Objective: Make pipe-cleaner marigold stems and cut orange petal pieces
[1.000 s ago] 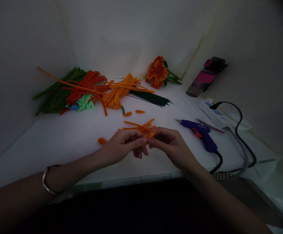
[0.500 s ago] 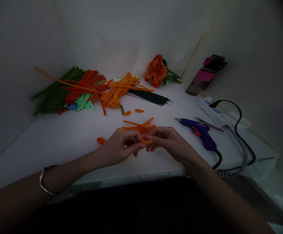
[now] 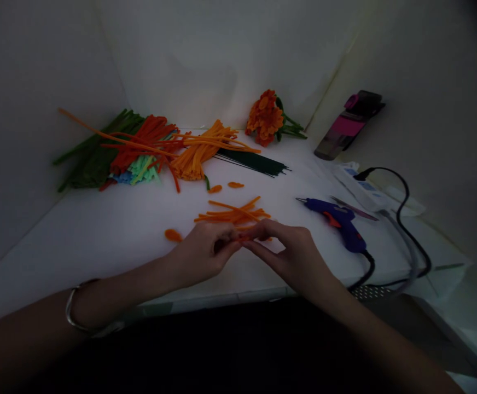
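Note:
My left hand [image 3: 203, 251] and my right hand [image 3: 300, 254] meet over the table's front part, thumbs and fingertips pinched together. Between the fingertips is a small orange pipe cleaner piece [image 3: 243, 237], mostly covered by the fingers. Just behind my hands lies a loose pile of short orange pipe cleaners [image 3: 232, 212]. A folded orange petal [image 3: 173, 235] rests to the left of my left hand. Two more small petals, one [image 3: 235, 185] right of the other [image 3: 214, 189], lie farther back.
Bundles of green [image 3: 93, 164], red [image 3: 144, 145] and orange pipe cleaners [image 3: 199, 156] lie at the back, beside dark green stems [image 3: 255, 162] and orange flowers [image 3: 265, 120]. On the right are a blue glue gun [image 3: 337, 219], tweezers [image 3: 355, 209], a power strip [image 3: 361, 189] and a bottle [image 3: 347, 126].
Both hands have turned, and their fingertips are now closer together. The orange piece, which stuck out between them before, is now mostly hidden. More of the pile behind shows.

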Demonstrator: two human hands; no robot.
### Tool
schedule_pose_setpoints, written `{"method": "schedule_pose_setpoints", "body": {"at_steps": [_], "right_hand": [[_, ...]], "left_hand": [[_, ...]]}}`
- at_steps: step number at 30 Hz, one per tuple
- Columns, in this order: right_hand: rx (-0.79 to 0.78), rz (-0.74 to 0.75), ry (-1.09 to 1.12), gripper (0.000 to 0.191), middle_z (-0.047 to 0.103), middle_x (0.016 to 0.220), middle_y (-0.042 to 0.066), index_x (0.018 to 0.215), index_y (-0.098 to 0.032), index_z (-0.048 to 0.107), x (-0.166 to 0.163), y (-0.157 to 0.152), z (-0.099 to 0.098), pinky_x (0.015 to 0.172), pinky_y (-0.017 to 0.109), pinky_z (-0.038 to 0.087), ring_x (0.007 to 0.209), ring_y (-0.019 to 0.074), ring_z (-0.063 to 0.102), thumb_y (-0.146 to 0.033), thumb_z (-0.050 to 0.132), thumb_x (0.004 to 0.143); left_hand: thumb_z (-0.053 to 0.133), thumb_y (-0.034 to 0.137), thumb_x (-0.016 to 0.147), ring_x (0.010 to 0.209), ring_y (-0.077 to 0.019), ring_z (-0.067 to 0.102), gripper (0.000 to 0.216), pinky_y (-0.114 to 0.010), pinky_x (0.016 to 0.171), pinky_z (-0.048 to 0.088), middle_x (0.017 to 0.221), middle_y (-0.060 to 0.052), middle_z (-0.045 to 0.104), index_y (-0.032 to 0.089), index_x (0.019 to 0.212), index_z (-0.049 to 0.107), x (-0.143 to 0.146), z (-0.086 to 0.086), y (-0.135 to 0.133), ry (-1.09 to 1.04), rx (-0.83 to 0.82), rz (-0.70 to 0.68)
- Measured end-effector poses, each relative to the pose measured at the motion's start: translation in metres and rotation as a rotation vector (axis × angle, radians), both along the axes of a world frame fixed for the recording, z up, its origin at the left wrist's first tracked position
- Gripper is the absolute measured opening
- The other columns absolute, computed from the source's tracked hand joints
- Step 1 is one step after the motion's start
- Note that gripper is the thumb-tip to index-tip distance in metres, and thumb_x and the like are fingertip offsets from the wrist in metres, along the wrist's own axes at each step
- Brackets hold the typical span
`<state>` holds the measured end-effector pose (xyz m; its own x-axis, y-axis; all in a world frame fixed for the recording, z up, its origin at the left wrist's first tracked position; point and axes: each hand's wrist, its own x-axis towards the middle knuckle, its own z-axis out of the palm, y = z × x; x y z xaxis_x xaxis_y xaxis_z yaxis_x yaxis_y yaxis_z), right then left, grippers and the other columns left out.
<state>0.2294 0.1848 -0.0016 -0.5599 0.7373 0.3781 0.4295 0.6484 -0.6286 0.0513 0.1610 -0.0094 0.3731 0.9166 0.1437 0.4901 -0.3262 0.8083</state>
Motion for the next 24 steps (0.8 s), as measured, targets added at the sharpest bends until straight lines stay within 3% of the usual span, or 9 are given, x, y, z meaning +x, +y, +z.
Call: {"method": "schedule_pose_setpoints", "body": {"at_steps": [3,8,10,12,16,18,21,24], "right_hand": [[0.112,0.018,0.013,0.004,0.067,0.073,0.000,0.082,-0.018,0.063,0.002,0.004,-0.001,0.061,0.022,0.048,0.064,0.0119,0.062,-0.021,0.062,0.079],[0.369,0.136,-0.012,0.006,0.068,0.079,0.002,0.083,-0.019,0.061,0.008,0.015,-0.008,0.066,0.024,0.048,0.072,0.0136,0.063,-0.019,0.055,0.084],[0.363,0.129,-0.004,0.005,0.067,0.077,0.002,0.083,-0.019,0.060,0.008,0.015,-0.008,0.065,0.024,0.048,0.070,0.0133,0.062,-0.019,0.055,0.084],[0.231,0.068,0.010,0.005,0.064,0.071,0.001,0.079,-0.018,0.059,0.007,0.013,-0.006,0.059,0.022,0.046,0.063,0.0118,0.059,-0.021,0.057,0.083],[-0.241,0.015,0.113,0.014,0.060,0.062,-0.001,0.072,-0.016,0.056,0.002,0.010,-0.001,0.050,0.020,0.044,0.054,0.0094,0.056,-0.026,0.058,0.082],[-0.504,0.064,0.180,0.017,0.059,0.059,-0.001,0.072,-0.016,0.055,0.001,0.011,0.000,0.049,0.020,0.045,0.052,0.0089,0.055,-0.029,0.059,0.081],[-0.761,0.129,0.254,0.019,0.058,0.056,-0.002,0.071,-0.015,0.056,0.001,0.014,-0.001,0.046,0.020,0.045,0.048,0.0081,0.053,-0.032,0.061,0.078],[-0.849,0.157,0.293,0.020,0.057,0.054,-0.003,0.069,-0.015,0.055,0.001,0.015,-0.002,0.046,0.020,0.044,0.046,0.0076,0.052,-0.031,0.062,0.078]], "left_hand": [[0.050,0.023,0.081,0.048,-0.0080,0.040,0.019,-0.020,0.047,0.029,0.052,0.004,0.047,0.015,0.064,0.049,-0.001,0.004,0.002,-0.156,-0.195,0.000],[0.053,0.031,0.080,0.043,-0.0057,0.032,0.023,-0.020,0.043,0.021,0.048,0.006,0.042,0.015,0.064,0.047,-0.005,0.002,0.011,-0.529,-0.600,-0.127],[0.051,0.032,0.082,0.041,-0.0052,0.027,0.024,-0.020,0.041,0.017,0.048,0.005,0.041,0.015,0.065,0.046,-0.006,0.001,0.012,-0.555,-0.656,-0.154],[0.046,0.032,0.085,0.042,-0.0062,0.030,0.024,-0.020,0.042,0.022,0.051,0.003,0.046,0.015,0.068,0.048,-0.006,0.002,0.011,-0.452,-0.513,-0.128],[0.052,0.029,0.083,0.062,-0.0117,0.048,0.017,-0.024,0.058,0.038,0.075,-0.004,0.057,0.013,0.090,0.054,-0.007,0.001,0.004,-0.013,0.191,-0.052],[0.049,0.024,0.085,0.072,-0.0150,0.053,0.018,-0.027,0.066,0.041,0.083,-0.007,0.059,0.013,0.098,0.054,-0.008,-0.002,0.002,0.147,0.420,-0.092],[0.040,0.021,0.090,0.076,-0.0180,0.056,0.019,-0.028,0.068,0.042,0.082,-0.009,0.061,0.012,0.095,0.056,-0.009,-0.006,0.003,0.278,0.544,-0.130],[0.039,0.020,0.091,0.070,-0.0171,0.055,0.022,-0.028,0.064,0.042,0.076,-0.009,0.061,0.011,0.089,0.058,-0.009,-0.007,0.003,0.293,0.582,-0.134]]}}
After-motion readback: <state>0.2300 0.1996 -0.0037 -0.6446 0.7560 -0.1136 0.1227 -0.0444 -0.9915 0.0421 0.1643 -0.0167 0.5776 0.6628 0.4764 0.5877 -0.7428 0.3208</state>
